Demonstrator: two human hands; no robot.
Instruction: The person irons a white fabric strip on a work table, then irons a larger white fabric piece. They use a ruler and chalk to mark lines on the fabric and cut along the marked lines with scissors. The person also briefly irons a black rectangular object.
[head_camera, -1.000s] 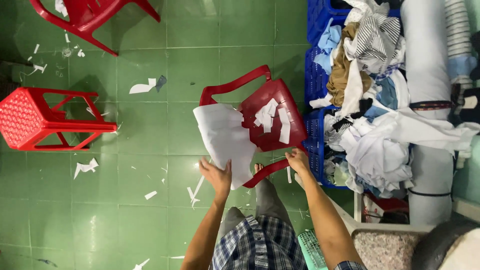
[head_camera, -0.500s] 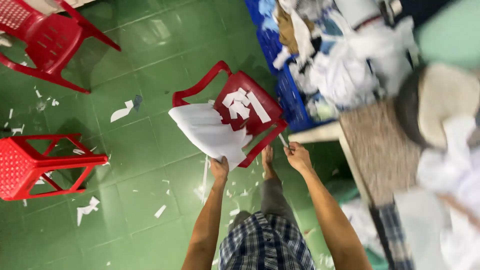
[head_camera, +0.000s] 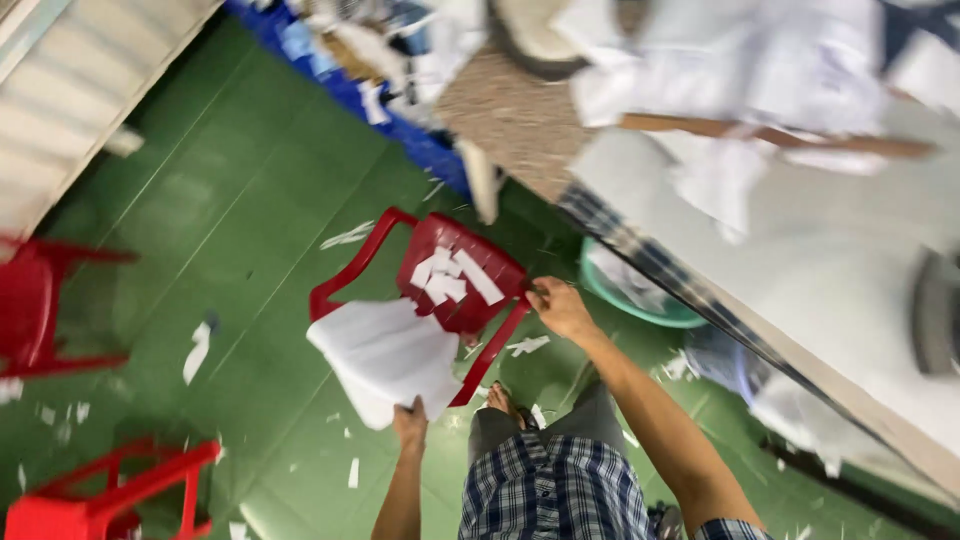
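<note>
Looking down from the head camera, the left hand (head_camera: 410, 424) sits low in the view, forearm rising straight up from the bottom edge, fingers curled shut around the lower edge of a stack of white fabric pieces (head_camera: 385, 357). The stack fans out up and to the left from that grip, hanging over the green tiled floor (head_camera: 230, 240) and lapping against the front of the red plastic armchair (head_camera: 455, 268).

The right hand (head_camera: 560, 306) is stretched further forward, the arm running diagonally up from the lower right, elbow bent only a little. Its fingers are bunched together at the chair's right armrest, close to the seat edge; the picture is blurred there, so whether they pinch something small or grip the armrest itself cannot be told.

White cut strips (head_camera: 447, 277) lie in a loose pile on the chair seat. Between the two arms, a bare foot (head_camera: 503, 402) rests on the floor just below the chair, with checked shorts (head_camera: 555, 485) filling the bottom of the view.

White scraps (head_camera: 197, 350) are scattered over the tiles. A red plastic stool (head_camera: 100, 495) lies at lower left. To the right of the chair sits a teal basket (head_camera: 640, 300), tucked against a white worktable (head_camera: 800, 290) piled with blurred white cloth.
</note>
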